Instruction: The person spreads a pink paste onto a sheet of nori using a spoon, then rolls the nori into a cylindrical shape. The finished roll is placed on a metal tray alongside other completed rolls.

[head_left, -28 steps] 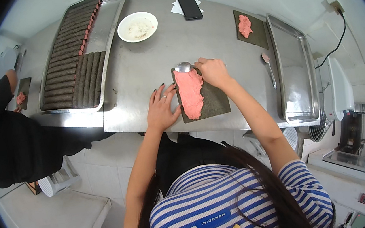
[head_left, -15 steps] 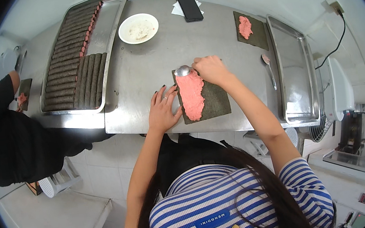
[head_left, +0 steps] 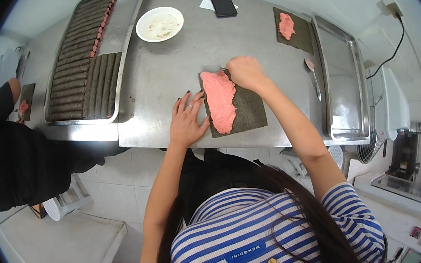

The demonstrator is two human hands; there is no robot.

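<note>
A dark green seaweed sheet [head_left: 250, 107] lies on the metal table before me, with a long strip of pink meat paste [head_left: 221, 99] along its left part. My right hand [head_left: 246, 72] is closed round the handle of a metal spoon [head_left: 211, 68], whose bowl is at the far end of the paste. My left hand [head_left: 187, 121] lies with fingers spread by the sheet's left edge, fingertips close to the paste and holding nothing.
Seaweed rolls [head_left: 67, 91] fill much of a metal tray [head_left: 129, 37] at left. Beyond stand a white bowl [head_left: 159, 24] and a phone [head_left: 221, 1]. At right are another seaweed sheet [head_left: 303, 35] with paste, a second spoon [head_left: 313, 78] and a tray [head_left: 341, 70]. A person in black [head_left: 21, 158] stands at left.
The spoon's bowl has tipped and shifted slightly at the far end of the paste, and my right hand has turned with it. My left hand stays beside the sheet. The whole view has shifted slightly.
</note>
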